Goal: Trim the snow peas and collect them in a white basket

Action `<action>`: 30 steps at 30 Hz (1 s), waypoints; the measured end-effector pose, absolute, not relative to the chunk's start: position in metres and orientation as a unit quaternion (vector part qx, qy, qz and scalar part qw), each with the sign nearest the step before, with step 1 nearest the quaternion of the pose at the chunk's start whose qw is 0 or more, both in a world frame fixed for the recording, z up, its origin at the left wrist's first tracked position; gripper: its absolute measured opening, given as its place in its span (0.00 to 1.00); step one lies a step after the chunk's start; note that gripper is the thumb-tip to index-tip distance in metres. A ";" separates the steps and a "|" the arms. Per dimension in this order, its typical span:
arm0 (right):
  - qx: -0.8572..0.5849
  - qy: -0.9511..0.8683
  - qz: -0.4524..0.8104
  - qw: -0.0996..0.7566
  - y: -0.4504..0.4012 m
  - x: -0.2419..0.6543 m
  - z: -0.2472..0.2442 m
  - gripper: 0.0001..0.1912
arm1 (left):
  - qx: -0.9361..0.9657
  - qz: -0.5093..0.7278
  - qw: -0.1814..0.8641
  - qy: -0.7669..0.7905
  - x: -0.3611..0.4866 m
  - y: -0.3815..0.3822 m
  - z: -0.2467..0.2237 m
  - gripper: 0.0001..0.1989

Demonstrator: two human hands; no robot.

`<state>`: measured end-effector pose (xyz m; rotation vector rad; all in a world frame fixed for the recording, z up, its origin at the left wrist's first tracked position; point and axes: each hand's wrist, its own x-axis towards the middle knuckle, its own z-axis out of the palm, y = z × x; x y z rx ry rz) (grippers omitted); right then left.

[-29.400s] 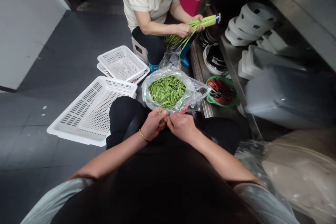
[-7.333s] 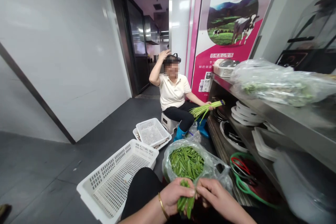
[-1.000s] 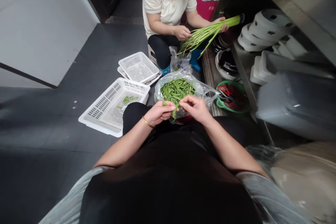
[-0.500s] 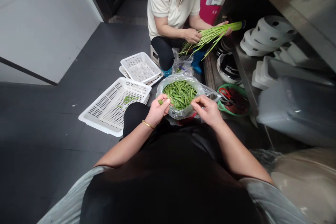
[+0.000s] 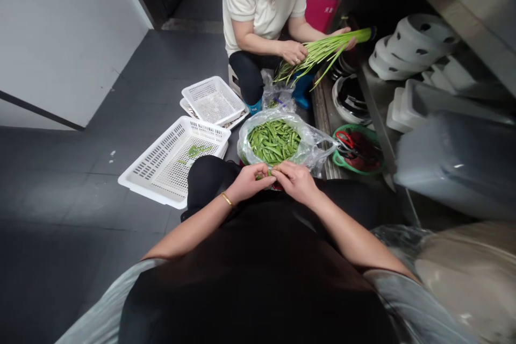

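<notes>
Being held by the left hand, fingers curled, a pea pod is met by the right hand, whose bent-fingered grip cannot be told, its long axis hidden, the bag of pods placed just beyond these 2.

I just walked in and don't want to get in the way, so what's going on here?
The person's left hand holds at least one green pod and the right hand meets it, close by an open plastic bag of loose pods. A few green pieces lie in the large white basket. Opposite, another person holds a bunch of green stems.
</notes>
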<state>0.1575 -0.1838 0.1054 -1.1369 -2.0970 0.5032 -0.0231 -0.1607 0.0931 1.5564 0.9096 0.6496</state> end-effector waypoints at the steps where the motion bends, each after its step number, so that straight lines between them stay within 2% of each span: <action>1: -0.441 -0.808 0.185 0.344 -0.185 0.157 0.104 0.15 | 0.654 0.281 0.583 0.391 -0.021 -0.161 0.092 0.12; 4: -0.447 -0.809 0.185 0.334 -0.186 0.163 0.101 0.14 | 0.608 0.308 0.614 0.398 -0.020 -0.159 0.088 0.14; 7: -0.472 -0.800 0.228 0.291 -0.186 0.188 0.100 0.14 | 0.471 0.388 0.672 0.420 -0.028 -0.150 0.085 0.14; 9: -0.491 -0.802 0.284 0.188 -0.184 0.209 0.099 0.13 | 0.377 0.430 0.704 0.421 -0.036 -0.144 0.082 0.15; 12: -0.522 -0.787 0.328 -0.025 -0.173 0.234 0.099 0.09 | 0.315 0.419 0.760 0.383 -0.047 -0.137 0.077 0.12; 14: -0.561 -0.771 0.291 -0.083 -0.159 0.236 0.098 0.11 | 0.298 0.381 0.808 0.335 -0.051 -0.136 0.075 0.09; 17: -0.619 -0.766 0.170 -0.031 -0.129 0.215 0.090 0.13 | 0.284 0.335 0.857 0.270 -0.050 -0.137 0.074 0.13; 19: -0.633 -0.766 0.113 -0.021 -0.107 0.194 0.080 0.14 | 0.277 0.320 0.868 0.259 -0.046 -0.139 0.075 0.11; 23: -0.638 -0.759 0.120 -0.061 -0.079 0.170 0.060 0.15 | 0.286 0.287 0.862 0.304 -0.039 -0.145 0.079 0.10; 27: -0.652 -0.748 0.125 -0.008 -0.089 0.178 0.073 0.08 | 0.292 0.260 0.827 0.404 -0.035 -0.153 0.073 0.15; 30: -0.649 -0.748 0.127 0.060 -0.116 0.178 0.082 0.07 | 0.285 0.308 0.793 0.443 -0.031 -0.146 0.059 0.20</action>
